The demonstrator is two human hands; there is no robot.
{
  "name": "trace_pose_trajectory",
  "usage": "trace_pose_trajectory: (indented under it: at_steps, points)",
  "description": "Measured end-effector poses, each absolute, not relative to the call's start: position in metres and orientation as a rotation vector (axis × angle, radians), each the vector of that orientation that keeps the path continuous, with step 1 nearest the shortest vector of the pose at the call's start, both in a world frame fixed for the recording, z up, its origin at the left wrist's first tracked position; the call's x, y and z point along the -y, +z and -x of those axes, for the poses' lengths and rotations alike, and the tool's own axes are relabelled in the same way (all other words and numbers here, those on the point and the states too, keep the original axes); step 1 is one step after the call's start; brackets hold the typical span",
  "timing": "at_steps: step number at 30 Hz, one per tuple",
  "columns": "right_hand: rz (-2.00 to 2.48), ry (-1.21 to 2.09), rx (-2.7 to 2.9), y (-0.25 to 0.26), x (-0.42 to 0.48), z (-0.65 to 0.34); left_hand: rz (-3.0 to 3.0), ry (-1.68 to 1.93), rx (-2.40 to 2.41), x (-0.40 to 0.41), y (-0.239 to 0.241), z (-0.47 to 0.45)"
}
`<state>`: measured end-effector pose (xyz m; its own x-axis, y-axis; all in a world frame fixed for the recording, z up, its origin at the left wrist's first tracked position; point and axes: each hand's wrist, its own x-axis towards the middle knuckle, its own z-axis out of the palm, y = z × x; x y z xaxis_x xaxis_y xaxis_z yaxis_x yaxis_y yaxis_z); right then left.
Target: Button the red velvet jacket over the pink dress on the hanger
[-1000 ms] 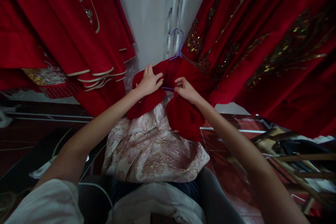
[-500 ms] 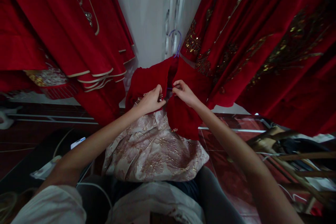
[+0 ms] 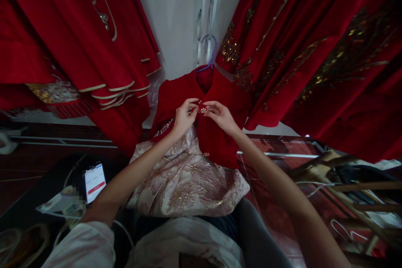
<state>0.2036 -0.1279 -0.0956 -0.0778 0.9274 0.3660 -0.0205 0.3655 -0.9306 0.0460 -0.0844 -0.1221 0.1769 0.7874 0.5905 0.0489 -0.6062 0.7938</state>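
Note:
A small red velvet jacket (image 3: 220, 134) hangs on a purple hanger (image 3: 209, 52) in front of me, over a pink and gold brocade skirt (image 3: 185, 180). My left hand (image 3: 184, 116) and my right hand (image 3: 220, 115) meet at the jacket's front opening just below the collar. Both pinch a small gold clasp (image 3: 202, 110) between their fingertips. The two front panels lie closed together.
Long red embroidered gowns hang at the left (image 3: 78, 42) and the right (image 3: 314, 50), with a white wall (image 3: 179, 16) between them. A lit phone (image 3: 94, 182) lies at lower left. A wooden rack (image 3: 351, 192) stands at lower right.
The jacket's front panels, spread apart and bunched a second ago, now lie closed. My left hand came down from the left shoulder to the front opening, and both hands now pinch the clasp.

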Motion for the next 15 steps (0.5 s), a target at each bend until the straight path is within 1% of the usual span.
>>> trace_pose_trajectory:
  at_steps: [5, 15]
  points:
    - [0.909, 0.864, 1.421, -0.1004, 0.1252, -0.2008, -1.681, 1.509, -0.820, 0.0856, -0.1241, -0.0434]
    - [0.941, 0.808, 1.398, -0.1021, 0.1269, -0.2052, -1.755, 1.427, -0.861, 0.0875, -0.1226, -0.0381]
